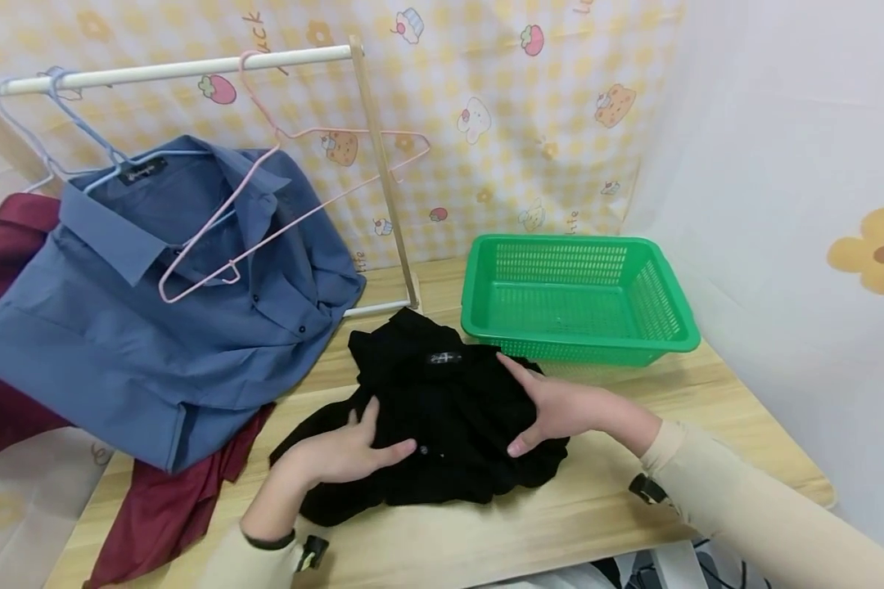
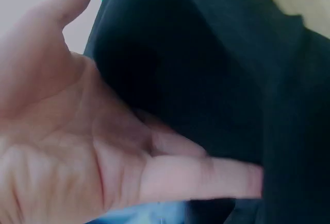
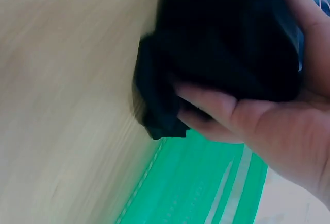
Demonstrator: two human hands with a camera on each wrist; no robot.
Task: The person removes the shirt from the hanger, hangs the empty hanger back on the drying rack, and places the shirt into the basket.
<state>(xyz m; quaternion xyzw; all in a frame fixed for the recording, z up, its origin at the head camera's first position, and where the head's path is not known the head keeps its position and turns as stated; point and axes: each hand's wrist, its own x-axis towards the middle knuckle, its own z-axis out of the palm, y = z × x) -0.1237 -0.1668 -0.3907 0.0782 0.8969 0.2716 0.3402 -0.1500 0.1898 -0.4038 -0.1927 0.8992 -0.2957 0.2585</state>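
A black shirt (image 1: 457, 401) lies bunched on the table, with its collar label facing up and small buttons down the front. At its left side my left hand (image 1: 335, 456) touches the cloth, thumb stretched out over it. In the left wrist view the fingers (image 2: 201, 177) run fairly straight along dark folds, some of them partly hidden. My right hand (image 1: 563, 407) rests at the shirt's right side, thumb and forefinger spread apart. The right wrist view shows its fingers (image 3: 211, 103) extended against the black fabric, tips partly tucked in a fold.
Behind the shirt stands a green plastic basket (image 1: 670, 327). On the left, a rack (image 1: 302, 56) carries a blue shirt (image 1: 133, 327) on a blue hanger, a bare pink hanger (image 1: 339, 196) and a dark red garment (image 1: 169, 515) that trails onto the wooden table (image 1: 619, 499).
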